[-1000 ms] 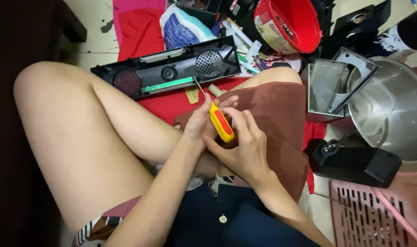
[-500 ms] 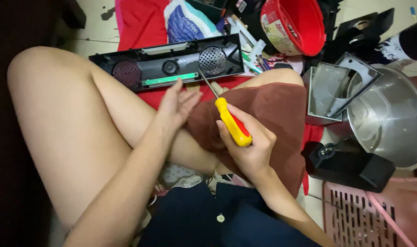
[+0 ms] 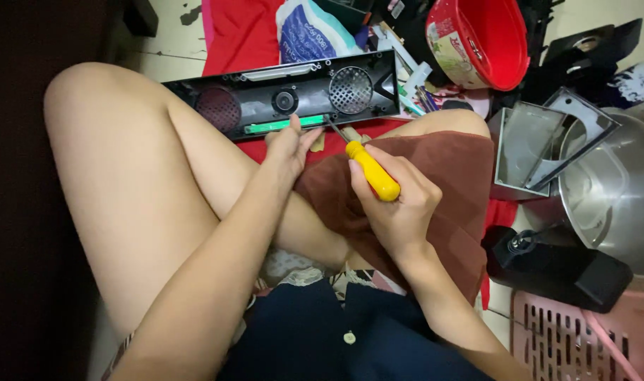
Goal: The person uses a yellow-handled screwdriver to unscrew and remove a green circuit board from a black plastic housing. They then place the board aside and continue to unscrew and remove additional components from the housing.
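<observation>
The right hand (image 3: 399, 204) grips the yellow screwdriver (image 3: 370, 169), its tip pointing up-left toward the black speaker panel (image 3: 286, 99); the left hand (image 3: 288, 144), open, touches the panel's near edge.

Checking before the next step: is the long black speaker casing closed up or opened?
Opened. The black speaker casing lies with its inside showing: bare speaker cones, a green circuit strip, no cover.

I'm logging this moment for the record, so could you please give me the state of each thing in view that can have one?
Black speaker panel: opened, insides and green board exposed, lying flat.
Yellow screwdriver: gripped, tip angled toward the panel.
Right hand: closed around the screwdriver.
Left hand: open, fingertips at the panel's edge.
Red bucket: tipped on its side.
Steel pot: uncovered.
</observation>
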